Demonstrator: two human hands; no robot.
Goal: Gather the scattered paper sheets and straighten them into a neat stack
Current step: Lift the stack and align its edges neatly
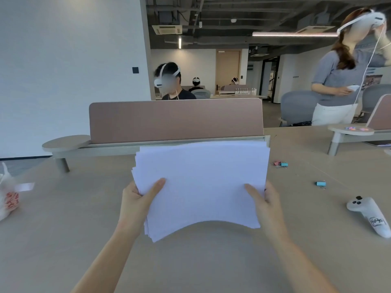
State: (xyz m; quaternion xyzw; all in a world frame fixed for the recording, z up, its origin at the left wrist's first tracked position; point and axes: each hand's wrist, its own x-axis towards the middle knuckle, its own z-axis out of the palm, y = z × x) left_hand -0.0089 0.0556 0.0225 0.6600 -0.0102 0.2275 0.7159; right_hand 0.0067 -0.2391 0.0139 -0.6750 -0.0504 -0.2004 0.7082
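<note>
You've got the paper stack [201,182] up off the counter [63,229], held between both hands in front of the pink divider [175,121]. Your left hand [137,199] has its grip closed on the stack's left edge, thumb on the front face, other fingers hidden behind. Your right hand [265,201] does the same on the right edge, grip closed on the sheets w/ thumb in front. Bottom edge bows upward in the middle btwn your hands. Sheets aren't flush: left side edges fan out in steps, esp. at the lower-left corner. Off to your right on the counter lie a blue binder clip [321,183], a pair of clips [281,164] farther back, and a white controller [369,216], all well apart from the stack. A white bag [7,199] sits at far left.
</note>
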